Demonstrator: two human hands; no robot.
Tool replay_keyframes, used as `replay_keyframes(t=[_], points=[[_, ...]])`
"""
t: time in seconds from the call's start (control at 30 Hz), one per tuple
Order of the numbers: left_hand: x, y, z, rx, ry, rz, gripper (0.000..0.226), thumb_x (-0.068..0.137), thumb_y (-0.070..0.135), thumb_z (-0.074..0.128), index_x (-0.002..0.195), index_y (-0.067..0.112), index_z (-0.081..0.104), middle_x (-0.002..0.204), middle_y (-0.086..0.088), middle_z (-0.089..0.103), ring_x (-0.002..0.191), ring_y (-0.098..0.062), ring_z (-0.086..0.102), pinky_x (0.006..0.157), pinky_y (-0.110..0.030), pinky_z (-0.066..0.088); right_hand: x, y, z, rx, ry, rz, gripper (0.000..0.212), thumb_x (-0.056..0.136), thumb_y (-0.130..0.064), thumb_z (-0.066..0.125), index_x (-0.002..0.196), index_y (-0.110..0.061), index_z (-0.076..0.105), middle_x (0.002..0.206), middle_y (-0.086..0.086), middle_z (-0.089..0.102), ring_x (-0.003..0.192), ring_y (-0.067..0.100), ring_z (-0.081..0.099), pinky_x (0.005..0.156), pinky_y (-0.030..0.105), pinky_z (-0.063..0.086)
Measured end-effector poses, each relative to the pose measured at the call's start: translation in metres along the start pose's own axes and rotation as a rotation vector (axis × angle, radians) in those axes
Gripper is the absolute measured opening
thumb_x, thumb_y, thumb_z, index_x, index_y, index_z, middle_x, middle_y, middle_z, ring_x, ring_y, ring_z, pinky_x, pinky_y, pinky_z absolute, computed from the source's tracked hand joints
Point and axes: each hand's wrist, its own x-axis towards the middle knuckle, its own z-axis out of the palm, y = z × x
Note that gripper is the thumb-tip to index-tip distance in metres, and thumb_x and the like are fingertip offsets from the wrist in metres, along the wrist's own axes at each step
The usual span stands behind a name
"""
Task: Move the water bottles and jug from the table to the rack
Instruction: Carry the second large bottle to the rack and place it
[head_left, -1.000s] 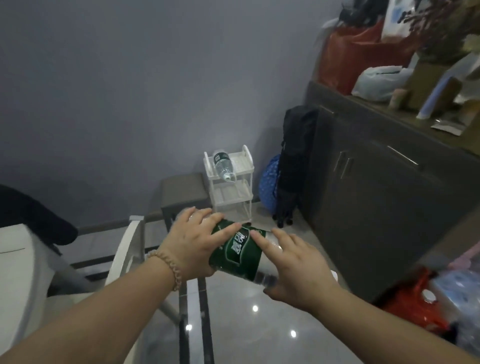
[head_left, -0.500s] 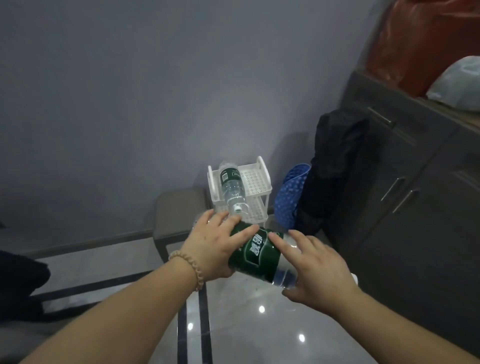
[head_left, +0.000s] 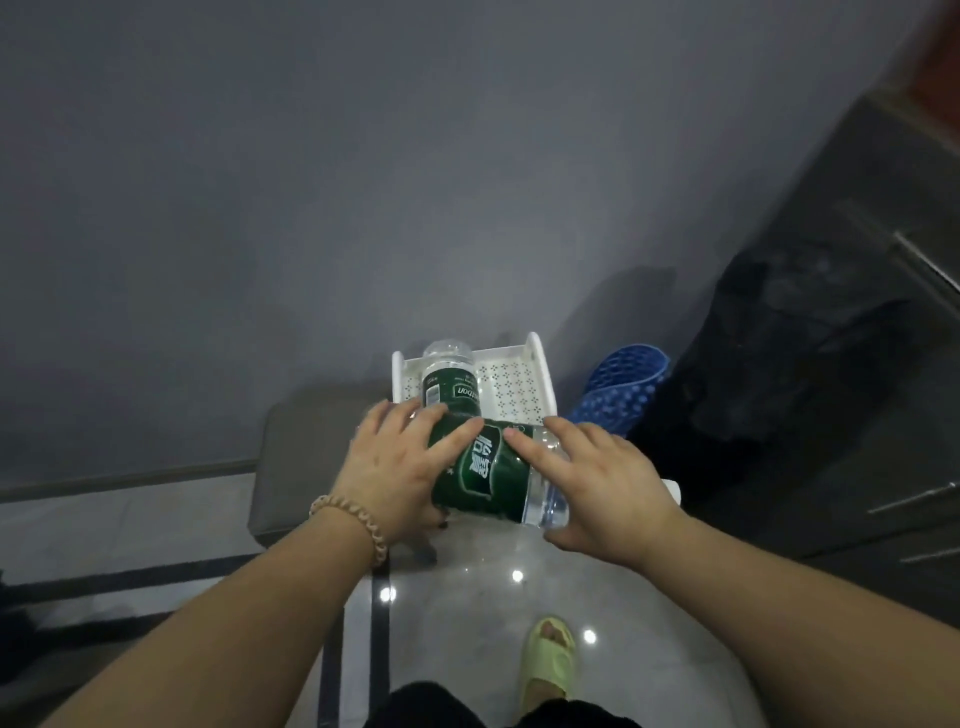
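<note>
I carry a large clear water jug (head_left: 485, 475) with a green label, held sideways between both hands. My left hand (head_left: 395, 465) grips its base end, fingers curled over the label. My right hand (head_left: 608, 488) holds the neck end, and the white cap peeks out behind it. Just beyond stands the white perforated rack (head_left: 511, 384) against the grey wall. A smaller green-labelled water bottle (head_left: 449, 379) lies on the left side of its top shelf. The jug hangs just in front of the rack's top shelf.
A grey padded stool (head_left: 306, 457) stands left of the rack. A blue studded object (head_left: 621, 387) and a black bag (head_left: 795, 364) lean against the dark cabinet (head_left: 893, 291) on the right. My foot in a yellow-green slipper (head_left: 550, 657) is on the glossy tiled floor.
I have stepped closer to the rack with the jug held in both hands; the rack and its bottle now sit directly behind the jug. The table and chair have left the view.
</note>
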Motion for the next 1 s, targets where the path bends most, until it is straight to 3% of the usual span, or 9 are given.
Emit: replay_keyframes(t=[0.1,0.2,0.37,0.53,1.0], points=[[0.033,-0.023,0.014,0.001,-0.071,0.020,0.111,0.053,0.074,0.071,0.143,0.037,0.017,0.139,-0.008,0.043,0.127,-0.031,0.039,0.109,-0.051,0.021,0.035,0.009,0.008,0.049,-0.026,0.020,0.113,0.062,-0.058,0.072,0.145,-0.043,-0.004,0.145,0.011,0.035,0.118,0.031,0.045,0.092,0.045,0.045],[0.077,-0.050,0.031,0.031,-0.136,0.164,0.106,0.063,0.069,0.067,0.142,0.041,0.003,0.145,-0.007,0.034,0.132,-0.029,0.031,0.111,-0.051,0.017,0.060,0.012,0.027,0.141,-0.051,0.132,0.114,0.060,-0.060,0.072,0.146,-0.041,-0.001,0.143,0.009,0.038,0.114,0.031,0.049,0.087,0.044,0.049],[0.178,-0.077,0.059,0.096,-0.168,0.517,0.103,0.067,0.059,0.069,0.141,0.041,0.001,0.145,-0.007,0.032,0.133,-0.031,0.027,0.111,-0.053,0.017,0.093,0.014,0.064,0.262,-0.035,0.455,0.117,0.057,-0.060,0.073,0.148,-0.037,0.002,0.141,0.011,0.041,0.115,0.033,0.048,0.087,0.045,0.049],[0.252,-0.086,0.094,0.118,-0.148,0.759,0.101,0.067,0.058,0.071,0.141,0.044,0.003,0.146,-0.005,0.031,0.133,-0.030,0.026,0.111,-0.054,0.015,0.128,0.010,0.089,0.269,-0.049,0.688,0.115,0.069,-0.063,0.064,0.142,-0.035,-0.020,0.148,0.012,0.025,0.127,0.033,0.035,0.097,0.045,0.042],[0.323,-0.082,0.169,0.136,-0.216,1.027,0.110,0.061,0.038,0.083,0.142,0.041,0.009,0.151,-0.008,0.025,0.138,-0.035,0.018,0.109,-0.054,-0.002,0.182,-0.008,0.142,0.378,-0.113,0.935,0.103,0.082,-0.064,0.051,0.143,-0.025,-0.023,0.153,0.017,0.014,0.131,0.034,0.030,0.102,0.042,0.039]])
